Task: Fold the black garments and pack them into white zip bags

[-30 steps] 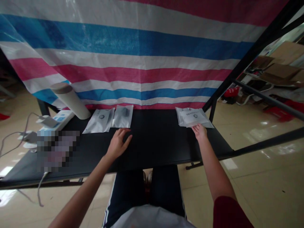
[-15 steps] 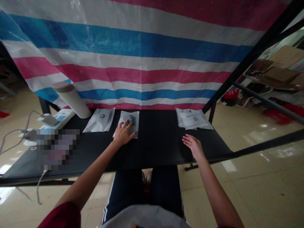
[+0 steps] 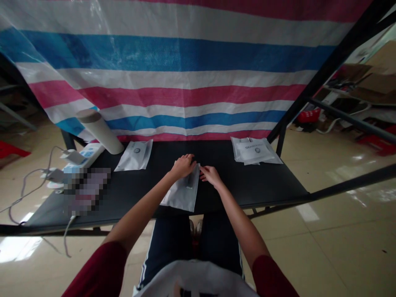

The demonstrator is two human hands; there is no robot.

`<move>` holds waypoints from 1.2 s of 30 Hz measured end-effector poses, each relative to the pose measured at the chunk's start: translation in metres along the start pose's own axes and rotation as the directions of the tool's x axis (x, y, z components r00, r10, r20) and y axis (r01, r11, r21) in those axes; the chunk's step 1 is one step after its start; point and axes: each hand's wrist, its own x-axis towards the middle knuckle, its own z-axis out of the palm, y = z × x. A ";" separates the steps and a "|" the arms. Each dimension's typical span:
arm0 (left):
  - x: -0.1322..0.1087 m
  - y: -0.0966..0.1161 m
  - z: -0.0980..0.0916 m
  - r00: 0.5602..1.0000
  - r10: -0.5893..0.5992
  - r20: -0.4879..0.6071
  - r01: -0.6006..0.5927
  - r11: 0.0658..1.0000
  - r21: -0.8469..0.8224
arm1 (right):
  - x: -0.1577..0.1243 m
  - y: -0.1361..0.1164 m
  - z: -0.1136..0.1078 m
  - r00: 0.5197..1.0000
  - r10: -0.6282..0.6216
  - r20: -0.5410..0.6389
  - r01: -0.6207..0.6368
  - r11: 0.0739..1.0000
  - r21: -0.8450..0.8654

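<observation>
A frosted plastic zip bag point(image 3: 182, 197) lies at a slant near the front edge of the black table, with small print near its right side. My left hand point(image 3: 183, 166) is over its top end, fingers bent around the edge and partly hiding it. Just right of the bag's upper right corner is my right hand point(image 3: 211, 176), its fingers a little apart and the tips at or nearly touching that corner. Whatever lies inside the bag is hard to make out.
Flat frosted bags point(image 3: 135, 156) lie at the back left, and several overlapping printed bags point(image 3: 255, 151) at the back right. A pale bottle point(image 3: 103, 134), a power strip point(image 3: 93, 154) with chargers and a blurred-out device point(image 3: 89, 189) occupy the left. A striped sheet point(image 3: 182, 88) hangs behind.
The bag under my left hand has come toward the front edge and turned, with that hand now at its top end. My right hand has moved left to the bag's corner.
</observation>
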 end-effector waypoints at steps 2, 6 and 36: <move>0.013 -0.002 0.009 0.997 -0.029 0.078 0.030 1.000 -0.010 | 0.006 -0.001 0.005 0.999 -0.034 -0.007 0.033 0.999 -0.020; 0.011 -0.003 0.021 0.991 -0.081 0.110 0.082 0.997 -0.008 | 0.014 -0.005 0.010 0.999 -0.040 0.003 0.040 0.998 -0.052; -0.106 -0.015 0.060 0.952 -0.003 -0.307 -0.109 0.931 -0.349 | -0.082 0.005 0.013 0.988 -0.045 0.147 0.084 0.959 -0.272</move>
